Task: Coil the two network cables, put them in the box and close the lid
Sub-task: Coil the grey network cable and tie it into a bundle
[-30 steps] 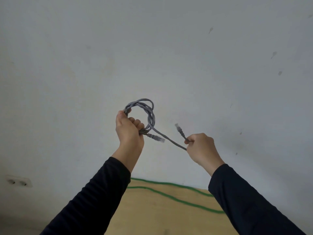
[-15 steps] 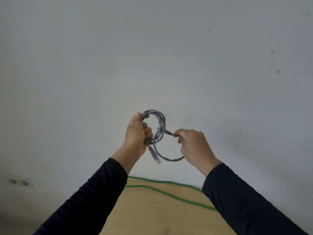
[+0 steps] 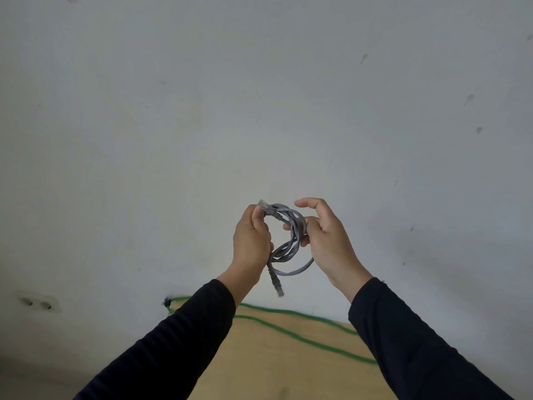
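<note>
A grey network cable (image 3: pixel 292 243) is wound into a small coil, held up in front of the wall between both hands. My left hand (image 3: pixel 252 241) grips the coil's left side, with one plug sticking up by the thumb. My right hand (image 3: pixel 326 236) pinches the coil's right side, index finger raised. The other plug hangs down below the coil. A green cable (image 3: pixel 297 334) lies stretched across the wooden table (image 3: pixel 274 365). No box is in view.
A pale wall (image 3: pixel 259 111) fills most of the view. A double wall socket (image 3: pixel 37 303) sits low at the left. The table's far edge meets the wall below my hands.
My right hand has brought the loose end round and onto the coil. Both hands have come closer together and the coil is now tighter.
</note>
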Tool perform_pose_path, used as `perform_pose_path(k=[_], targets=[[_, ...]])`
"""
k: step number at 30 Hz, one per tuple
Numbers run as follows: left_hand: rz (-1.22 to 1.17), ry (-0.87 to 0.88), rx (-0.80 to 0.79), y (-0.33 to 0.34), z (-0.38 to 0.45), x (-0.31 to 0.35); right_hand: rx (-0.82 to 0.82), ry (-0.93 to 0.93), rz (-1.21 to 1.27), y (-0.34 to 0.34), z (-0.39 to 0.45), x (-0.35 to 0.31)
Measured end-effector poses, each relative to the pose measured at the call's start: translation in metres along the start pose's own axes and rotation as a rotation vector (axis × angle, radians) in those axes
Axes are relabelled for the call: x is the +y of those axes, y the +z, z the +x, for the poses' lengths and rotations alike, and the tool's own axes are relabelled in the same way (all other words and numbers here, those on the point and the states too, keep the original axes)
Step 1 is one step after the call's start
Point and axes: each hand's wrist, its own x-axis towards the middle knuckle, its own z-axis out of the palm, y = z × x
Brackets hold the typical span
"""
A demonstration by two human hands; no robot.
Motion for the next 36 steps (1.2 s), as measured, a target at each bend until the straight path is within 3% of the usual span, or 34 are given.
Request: perform_pose_path(k=[5, 8, 13, 19, 25, 30, 33, 36], targets=[[0.117, 0.075, -0.022, 0.002, -0.003, 0.000, -0.011, -0.144, -0.002, 0.009, -0.007, -0.003], [0.243, 0.123, -0.113, -0.001, -0.006, -0.002, -0.002, -0.195, -0.053, 0.011, -0.009, -0.001], [0.175, 0.074, -0.228, -0.005, -0.012, -0.004, 0.043, -0.224, -0.100, 0.015, -0.009, 0.005], [0.074, 0.045, -0.336, -0.009, -0.012, 0.003, 0.288, -0.361, -0.306, 0.024, -0.004, 0.010], [0.138, 0.048, -0.413, -0.017, -0.010, -0.004, 0.343, -0.134, -0.176, 0.023, 0.002, 0.002], [0.096, 0.014, -0.486, -0.025, -0.005, -0.004, 0.527, -0.075, -0.017, 0.002, 0.023, -0.008], [0.001, 0.012, -0.509, -0.031, -0.001, 0.000, 0.440, -0.040, -0.120, -0.009, 0.025, -0.003], [-0.042, 0.057, -0.468, -0.035, 0.007, 0.003, 0.230, 0.085, -0.187, -0.015, 0.023, 0.007]])
